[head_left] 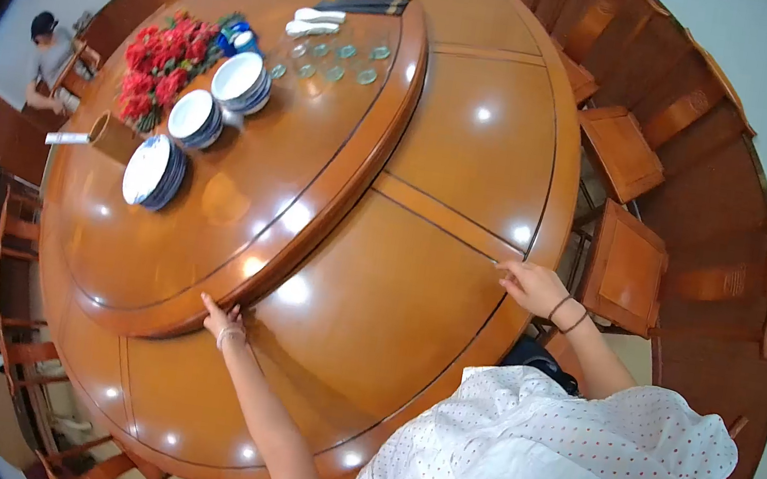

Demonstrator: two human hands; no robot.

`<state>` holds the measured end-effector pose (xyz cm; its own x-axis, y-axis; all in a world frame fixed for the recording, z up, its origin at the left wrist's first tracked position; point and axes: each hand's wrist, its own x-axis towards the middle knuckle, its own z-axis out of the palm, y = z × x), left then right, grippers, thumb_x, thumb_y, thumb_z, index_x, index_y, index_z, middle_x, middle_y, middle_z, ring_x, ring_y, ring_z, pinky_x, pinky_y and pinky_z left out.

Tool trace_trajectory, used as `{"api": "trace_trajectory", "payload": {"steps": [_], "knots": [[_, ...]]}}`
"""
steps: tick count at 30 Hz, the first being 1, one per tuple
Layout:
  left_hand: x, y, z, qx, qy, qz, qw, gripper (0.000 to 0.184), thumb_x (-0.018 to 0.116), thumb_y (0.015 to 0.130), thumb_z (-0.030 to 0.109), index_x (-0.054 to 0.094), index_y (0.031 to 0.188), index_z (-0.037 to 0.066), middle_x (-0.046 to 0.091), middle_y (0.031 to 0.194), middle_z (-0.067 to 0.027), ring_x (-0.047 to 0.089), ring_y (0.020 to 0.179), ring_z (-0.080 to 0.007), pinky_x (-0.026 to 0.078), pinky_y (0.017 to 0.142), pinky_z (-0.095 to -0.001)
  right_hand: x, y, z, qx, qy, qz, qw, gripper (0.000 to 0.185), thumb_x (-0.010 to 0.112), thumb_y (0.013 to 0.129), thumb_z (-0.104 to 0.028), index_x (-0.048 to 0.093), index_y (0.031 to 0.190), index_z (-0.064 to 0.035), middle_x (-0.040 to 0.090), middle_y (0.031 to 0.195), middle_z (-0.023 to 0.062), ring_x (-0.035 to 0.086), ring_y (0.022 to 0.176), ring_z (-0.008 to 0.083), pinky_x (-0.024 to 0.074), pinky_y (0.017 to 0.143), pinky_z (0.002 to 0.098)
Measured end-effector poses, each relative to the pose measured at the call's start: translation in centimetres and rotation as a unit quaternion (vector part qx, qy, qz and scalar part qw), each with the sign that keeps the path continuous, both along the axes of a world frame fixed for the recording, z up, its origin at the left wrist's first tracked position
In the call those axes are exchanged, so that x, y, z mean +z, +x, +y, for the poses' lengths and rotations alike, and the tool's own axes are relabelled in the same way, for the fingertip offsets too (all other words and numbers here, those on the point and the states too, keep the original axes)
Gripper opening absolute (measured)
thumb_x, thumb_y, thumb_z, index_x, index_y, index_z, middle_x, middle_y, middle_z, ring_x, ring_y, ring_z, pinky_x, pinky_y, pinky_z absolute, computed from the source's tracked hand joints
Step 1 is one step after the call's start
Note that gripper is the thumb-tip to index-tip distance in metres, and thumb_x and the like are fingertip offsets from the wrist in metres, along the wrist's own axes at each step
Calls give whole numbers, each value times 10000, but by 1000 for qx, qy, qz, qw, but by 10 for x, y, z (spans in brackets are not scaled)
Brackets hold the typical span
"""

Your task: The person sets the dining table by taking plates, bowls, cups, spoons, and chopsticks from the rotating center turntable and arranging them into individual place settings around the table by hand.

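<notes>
My left hand (223,320) rests on the near rim of the large wooden turntable (328,217), its index finger stretched out along the edge and nothing in its grasp. Over the right part of the round table (396,290), close to its outer edge, is my right hand (533,288). Its fingers are curled and pinched together; whatever they may hold is too small to make out. Stacks of blue-and-white bowls (236,80) and plates (150,170) stand on the turntable, beyond both hands.
Red flowers (169,57), a wooden holder (111,138), small glasses (333,72), white spoons (316,24) and dark chopsticks (367,5) are on the turntable's far side. Wooden chairs (629,269) surround the table. A seated person (54,61) is at the far left.
</notes>
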<state>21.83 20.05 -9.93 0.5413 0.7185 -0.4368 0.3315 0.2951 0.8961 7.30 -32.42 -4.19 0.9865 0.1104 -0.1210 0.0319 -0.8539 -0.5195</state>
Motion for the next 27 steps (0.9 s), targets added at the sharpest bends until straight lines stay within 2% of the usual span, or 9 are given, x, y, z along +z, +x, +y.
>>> {"api": "trace_trajectory", "payload": {"steps": [4, 8, 10, 12, 15, 17, 21, 23, 27], "knots": [[12, 2, -36, 67, 24, 11, 997, 639, 532, 725, 593, 412, 923, -3, 547, 749, -116, 545, 524, -175, 367, 374, -253, 5, 10, 37, 62, 43, -50, 996, 249, 502, 811, -214, 517, 1012, -67, 599, 805, 114, 572, 760, 285, 463, 658, 376], [0, 11, -47, 44, -6, -39, 998, 635, 516, 729, 603, 368, 933, 20, 516, 623, -91, 499, 436, -157, 351, 334, -246, 5, 22, 31, 65, 63, -20, 996, 232, 496, 816, -214, 533, 1000, -78, 597, 804, 122, 569, 776, 284, 460, 675, 374], [15, 6, -67, 69, 19, 20, 997, 618, 506, 735, 604, 360, 893, 24, 498, 576, -81, 465, 388, -145, 321, 304, -229, -7, 33, 15, 92, 49, -39, 994, 221, 493, 818, -214, 543, 985, -78, 598, 803, 122, 569, 777, 284, 460, 678, 373], [23, 7, -74, 100, 28, 12, 995, 609, 496, 744, 600, 350, 878, 24, 498, 590, -87, 439, 364, -139, 301, 287, -222, -17, 48, 7, 123, 36, -55, 990, 199, 510, 814, -178, 553, 984, -85, 594, 810, 125, 578, 761, 270, 465, 652, 358], [9, 13, -64, 131, 55, -15, 990, 607, 502, 751, 584, 343, 889, 15, 491, 606, -81, 434, 357, -136, 300, 286, -225, 2, 78, 10, 147, 63, -66, 985, 172, 527, 802, -124, 567, 961, -76, 595, 795, 120, 576, 737, 268, 470, 633, 338], [17, 12, -66, 122, 56, -20, 991, 614, 508, 753, 573, 341, 918, 6, 501, 630, -95, 449, 370, -137, 309, 291, -227, 5, 105, 15, 116, 171, -98, 974, 158, 527, 784, -87, 574, 933, -66, 597, 805, 122, 565, 773, 277, 454, 688, 351], [31, 10, -75, 140, 54, 16, 989, 671, 517, 747, 571, 318, 1021, -7, 514, 726, -128, 475, 399, -150, 329, 301, -228, 40, 162, 39, 179, 207, -103, 956, 160, 532, 780, -76, 569, 934, -58, 594, 819, 113, 558, 777, 272, 451, 700, 343], [33, 12, -88, 157, 46, 10, 987, 674, 521, 744, 570, 312, 1033, -2, 513, 730, -130, 484, 411, -150, 333, 302, -228, 61, 187, 47, 271, 225, -144, 925, 169, 535, 781, -85, 558, 946, -61, 587, 868, 103, 548, 821, 270, 447, 722, 341], [49, 8, -102, 157, 27, 29, 987, 678, 537, 736, 564, 302, 1046, 9, 507, 764, -131, 495, 430, -158, 320, 290, -231, 73, 232, 72, 305, 233, -149, 911, 214, 529, 786, -98, 523, 991, -35, 565, 946, 119, 519, 912, 275, 428, 779, 341]]}}
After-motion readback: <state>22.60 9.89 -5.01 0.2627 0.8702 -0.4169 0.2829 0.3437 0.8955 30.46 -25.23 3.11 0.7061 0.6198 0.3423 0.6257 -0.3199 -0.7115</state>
